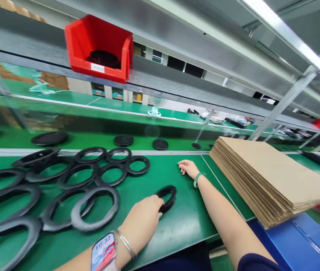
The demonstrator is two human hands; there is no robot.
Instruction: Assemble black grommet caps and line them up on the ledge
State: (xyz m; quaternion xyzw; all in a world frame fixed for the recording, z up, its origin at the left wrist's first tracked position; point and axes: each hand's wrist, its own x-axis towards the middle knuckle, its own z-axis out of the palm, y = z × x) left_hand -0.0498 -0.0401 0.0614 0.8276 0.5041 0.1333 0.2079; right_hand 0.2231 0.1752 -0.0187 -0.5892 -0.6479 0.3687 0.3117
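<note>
My left hand (144,216), with a watch and bangles on its wrist, is closed on the edge of a small black ring (173,198). The ring is tilted just above or against the green tabletop, slightly blurred. Farther out, my right hand (188,168), wearing a green bangle, hovers over or rests on the table; its fingers are loosely bent and apart, with nothing visible in them. Left of my left hand lie several black rings, among them a large grey-sheened ring (76,214) overlapping another and a smaller ring (138,165) at the group's right end.
A stack of brown cardboard sheets (275,169) stands at the right, above a blue box (301,241). Black discs (123,140) lie along the back strip. Overhead, a shelf (176,88) carries a red bin (99,49) with black parts inside.
</note>
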